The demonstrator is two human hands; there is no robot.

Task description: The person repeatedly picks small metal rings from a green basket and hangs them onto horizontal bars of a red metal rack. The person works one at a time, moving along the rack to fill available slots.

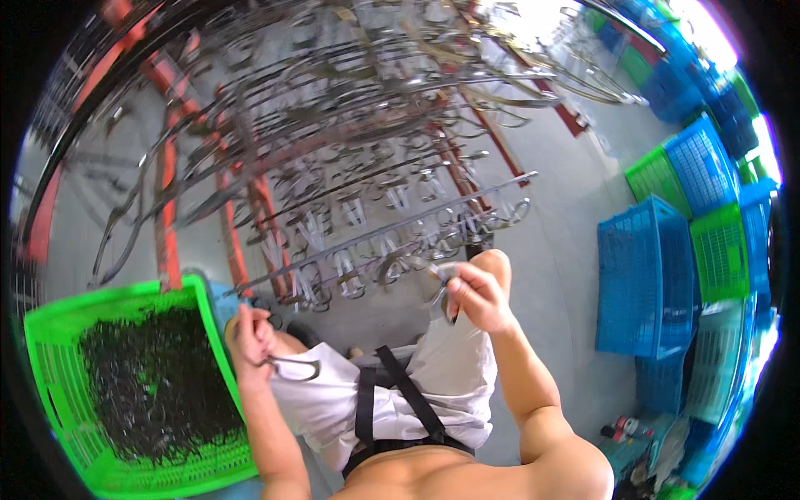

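Observation:
My left hand [254, 340] is closed around a dark curved piece of metal [302, 362], its hooked end sticking out to the right over my thigh. In my right hand [482, 298] a bent metal piece [441, 298] is pinched between thumb and fingers, just below the near end of a hanging rack. Rows of similar shiny looped metal parts [346, 271] dangle from the rack's long dark rods [367, 233]. At my left, a green plastic basket [46, 400] holds a heap of dark curved metal pieces [154, 383]. The exact kind of these parts is too blurred to tell.
Orange-red bars [167, 200] of the rack stand ahead and to the left. Blue crates [637, 279] and green crates [718, 254] are stacked along the right side. A red-capped bottle [621, 429] lies at lower right. Grey floor [558, 233] shows between rack and crates.

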